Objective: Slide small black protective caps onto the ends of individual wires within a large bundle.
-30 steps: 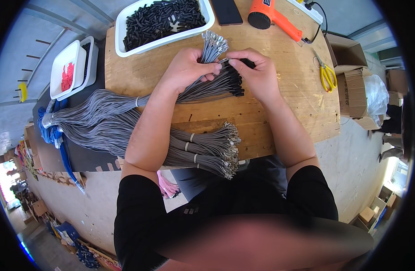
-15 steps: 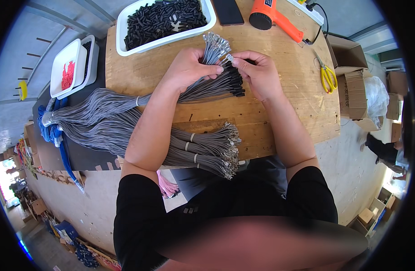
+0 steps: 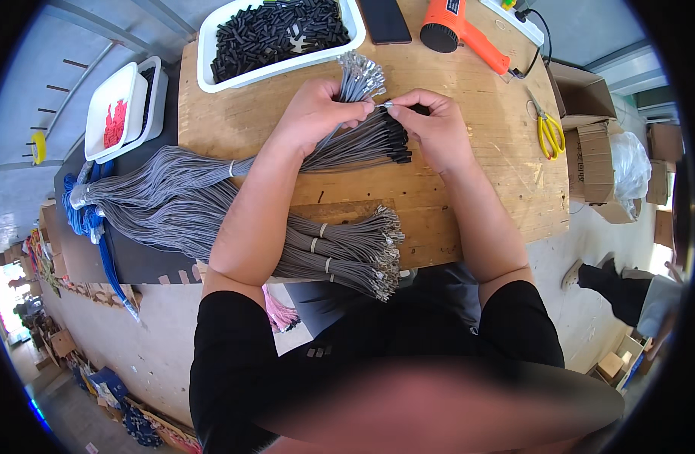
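Note:
My left hand (image 3: pixel 317 115) is closed round a bunch of thin grey wires (image 3: pixel 356 76), whose bare metal terminals fan out above the fist. Between its thumb and the fingertips of my right hand (image 3: pixel 438 130) runs one wire end, and the right thumb and forefinger pinch its metal terminal (image 3: pixel 387 105). Something dark shows behind the right fingers, too hidden to name. Just below both hands lie grey wires with black sleeves (image 3: pixel 397 144) on their ends. Nearer me, tied wire bundles (image 3: pixel 378 246) with bare terminals rest on the wooden table (image 3: pixel 506 181).
At the back stand a white tub (image 3: pixel 205 60) of black sleeves, a dark phone (image 3: pixel 388 23) and an orange heat gun (image 3: pixel 468 38). Yellow-handled scissors (image 3: pixel 549 136) lie at right. A white tub (image 3: pixel 98 98) with red pieces is at left. Cardboard boxes (image 3: pixel 593 163) and a walking person (image 3: pixel 620 291) are beyond the table.
The pinched terminal has tipped from slanting upward to nearly level, with my right fingers shifting slightly. My left hand keeps its grip. At the right, the other person has come further into view.

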A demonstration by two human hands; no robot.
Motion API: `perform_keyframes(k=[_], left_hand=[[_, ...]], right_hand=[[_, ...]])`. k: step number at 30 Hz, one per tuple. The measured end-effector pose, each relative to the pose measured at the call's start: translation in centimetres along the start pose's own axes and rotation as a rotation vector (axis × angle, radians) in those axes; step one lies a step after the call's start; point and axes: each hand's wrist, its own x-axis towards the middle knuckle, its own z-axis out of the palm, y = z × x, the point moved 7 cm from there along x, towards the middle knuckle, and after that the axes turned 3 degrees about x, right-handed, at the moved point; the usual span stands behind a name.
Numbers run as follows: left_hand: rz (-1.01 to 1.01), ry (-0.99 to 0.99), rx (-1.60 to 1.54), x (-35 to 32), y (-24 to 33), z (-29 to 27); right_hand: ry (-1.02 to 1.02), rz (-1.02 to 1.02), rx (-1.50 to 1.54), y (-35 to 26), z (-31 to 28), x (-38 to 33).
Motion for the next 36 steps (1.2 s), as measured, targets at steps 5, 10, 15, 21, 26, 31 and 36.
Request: perform_keyframes(k=[5, 10, 15, 21, 26, 31, 36], left_hand=[[0.063, 0.021, 0.097, 0.1, 0.0, 0.0], [0.073, 0.009, 0.067, 0.0, 0.3, 0.2], [0.010, 0.003, 0.103, 0.0, 0.1, -0.1], [0.021, 0.001, 0.088, -0.1, 0.2, -0.1], [0.023, 0.006, 0.097, 0.0, 0.2, -0.2], [0.037, -0.004, 0.083, 0.0, -0.1, -0.3], [0.034, -0.006, 0.083, 0.1, 0.0, -0.2]], right_hand=[[0.012, 0.207, 0.568, 0.3, -1.0, 0.9], [0.006, 0.236, 0.680, 2.1, -2.7, 1.5], [0.054, 0.250, 0.599, 1.8, -2.5, 1.3], [-0.054, 0.221, 0.546, 1.2, -1.5, 0.9], [-0.049, 0.179, 0.415, 1.4, -1.6, 0.8], [-0.010, 0.198, 0.417, 1.1, -0.9, 0.5], [-0.025, 0.159, 0.380, 1.3, -1.1, 0.8]])
